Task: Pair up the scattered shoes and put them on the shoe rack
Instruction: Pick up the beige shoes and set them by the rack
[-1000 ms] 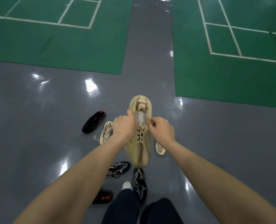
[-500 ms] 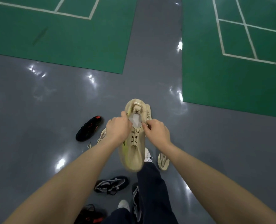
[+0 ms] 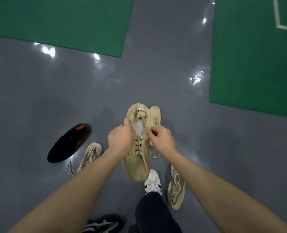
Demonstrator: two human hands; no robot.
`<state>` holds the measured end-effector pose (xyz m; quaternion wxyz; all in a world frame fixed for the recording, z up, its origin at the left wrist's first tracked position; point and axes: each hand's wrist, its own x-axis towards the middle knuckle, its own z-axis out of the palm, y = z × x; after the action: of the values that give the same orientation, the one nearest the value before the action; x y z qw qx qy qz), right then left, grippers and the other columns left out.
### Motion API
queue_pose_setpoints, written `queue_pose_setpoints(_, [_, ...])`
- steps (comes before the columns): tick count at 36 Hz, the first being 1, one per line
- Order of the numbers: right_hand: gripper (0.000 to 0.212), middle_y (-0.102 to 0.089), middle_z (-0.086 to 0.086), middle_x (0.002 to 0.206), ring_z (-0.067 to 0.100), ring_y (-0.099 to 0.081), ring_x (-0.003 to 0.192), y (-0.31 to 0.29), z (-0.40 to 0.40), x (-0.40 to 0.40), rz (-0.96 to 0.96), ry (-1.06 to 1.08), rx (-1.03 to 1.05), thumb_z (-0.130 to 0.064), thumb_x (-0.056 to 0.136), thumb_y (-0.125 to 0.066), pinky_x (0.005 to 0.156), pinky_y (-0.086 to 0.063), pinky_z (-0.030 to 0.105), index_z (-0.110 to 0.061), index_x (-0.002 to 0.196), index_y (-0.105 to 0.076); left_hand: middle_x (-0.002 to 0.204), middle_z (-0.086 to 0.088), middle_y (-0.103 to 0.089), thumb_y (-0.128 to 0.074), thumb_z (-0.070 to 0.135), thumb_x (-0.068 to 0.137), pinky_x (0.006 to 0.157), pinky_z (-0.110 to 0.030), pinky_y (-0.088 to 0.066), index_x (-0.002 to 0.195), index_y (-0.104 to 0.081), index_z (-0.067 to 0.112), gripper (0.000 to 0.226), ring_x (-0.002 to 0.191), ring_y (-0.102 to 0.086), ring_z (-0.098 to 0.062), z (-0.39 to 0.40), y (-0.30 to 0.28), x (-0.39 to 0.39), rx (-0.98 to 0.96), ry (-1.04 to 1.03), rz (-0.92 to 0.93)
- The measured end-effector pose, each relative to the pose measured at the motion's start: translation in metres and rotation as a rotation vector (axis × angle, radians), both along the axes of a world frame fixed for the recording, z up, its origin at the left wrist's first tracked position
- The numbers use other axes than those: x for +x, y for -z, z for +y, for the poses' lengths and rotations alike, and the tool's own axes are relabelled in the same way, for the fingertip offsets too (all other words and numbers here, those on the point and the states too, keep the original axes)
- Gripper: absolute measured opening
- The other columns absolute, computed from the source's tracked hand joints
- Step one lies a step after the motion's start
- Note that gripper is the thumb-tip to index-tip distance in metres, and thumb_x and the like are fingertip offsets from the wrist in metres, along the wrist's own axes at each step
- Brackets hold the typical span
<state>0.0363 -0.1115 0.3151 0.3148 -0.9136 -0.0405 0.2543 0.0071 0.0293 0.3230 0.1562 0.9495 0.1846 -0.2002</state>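
Note:
I hold a beige knit sneaker [image 3: 137, 162] in the air, toe pointing back at me, white paper stuffed in its opening. My left hand [image 3: 120, 138] grips the left edge of its collar and my right hand [image 3: 161, 138] pinches the right edge. Just behind it lies a second beige sneaker [image 3: 155, 115] on the grey floor. A black and red shoe [image 3: 68, 143] lies to the left, with a cream lace-up shoe [image 3: 89, 157] beside it. Another cream shoe [image 3: 175, 187] lies at the right of my foot. A black and white shoe [image 3: 104, 224] sits at the bottom. No shoe rack is in view.
My own white sneaker [image 3: 152, 180] and dark trouser leg [image 3: 156, 214] step forward under the held shoe. Green court mats [image 3: 250, 64] with white lines cover the floor at far left and right, with a grey aisle [image 3: 164, 56] between them.
The view has moved forward over the shoes. The black and white shoes have slid toward the bottom edge, and a second beige sneaker now shows behind the held one. Both hands keep their grip.

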Motion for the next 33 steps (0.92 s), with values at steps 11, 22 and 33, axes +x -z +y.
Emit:
queue_pose_setpoints(11, [0.030, -0.059, 0.010, 0.106, 0.027, -0.057, 0.099, 0.213, -0.051, 0.045, 0.127, 0.249, -0.093, -0.031, 0.096, -0.047, 0.082, -0.045, 0.035, -0.008, 0.109, -0.062, 0.084, -0.010, -0.058, -0.029, 0.024, 0.100, 0.063, -0.037, -0.043, 0.098, -0.041, 0.008, 0.020, 0.075, -0.056, -0.030, -0.003, 0.176, 0.038, -0.121, -0.222, -0.034])
queue_pose_setpoints(22, [0.034, -0.058, 0.013, 0.117, 0.032, -0.055, 0.109, 0.327, -0.049, 0.056, 0.253, 0.191, -0.332, -0.036, 0.097, -0.044, 0.076, -0.041, 0.035, -0.008, 0.115, -0.049, 0.078, -0.005, -0.053, -0.029, 0.026, 0.100, 0.060, -0.035, -0.037, 0.096, -0.041, 0.010, 0.021, 0.072, -0.052, -0.026, 0.000, 0.281, 0.038, -0.132, -0.260, -0.063])
queue_pose_setpoints(33, [0.020, -0.062, 0.022, 0.083, 0.037, -0.053, 0.075, 0.287, -0.043, 0.025, 0.006, 0.207, -0.249, -0.001, 0.089, -0.040, 0.059, -0.033, 0.032, -0.013, 0.074, -0.043, 0.079, -0.006, -0.055, -0.030, 0.026, 0.100, 0.061, -0.035, -0.039, 0.094, -0.038, 0.011, 0.018, 0.074, -0.055, -0.030, 0.004, 0.258, 0.014, -0.121, -0.284, -0.060])
